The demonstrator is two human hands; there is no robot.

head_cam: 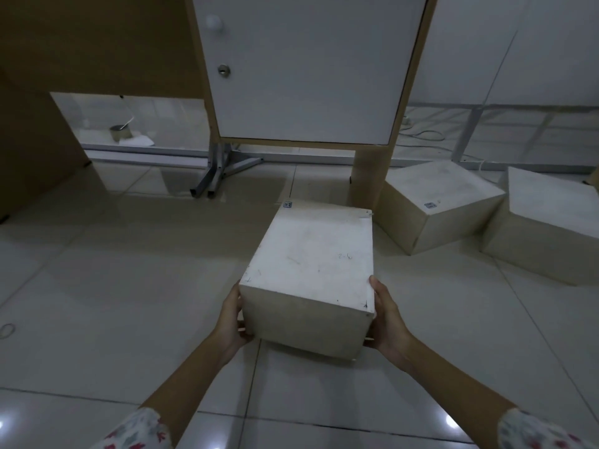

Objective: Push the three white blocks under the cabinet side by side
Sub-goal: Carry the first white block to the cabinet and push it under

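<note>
White block held between left hand and right hand, fingers clamped on it; first push apparently underway; next, slide it straight under cabinet.

Far-right block cut off by rt edge; cabinet top out of frame; sticker txt unreadable.

left hand: clasps white block | right hand: clasps it | palms inward
</note>
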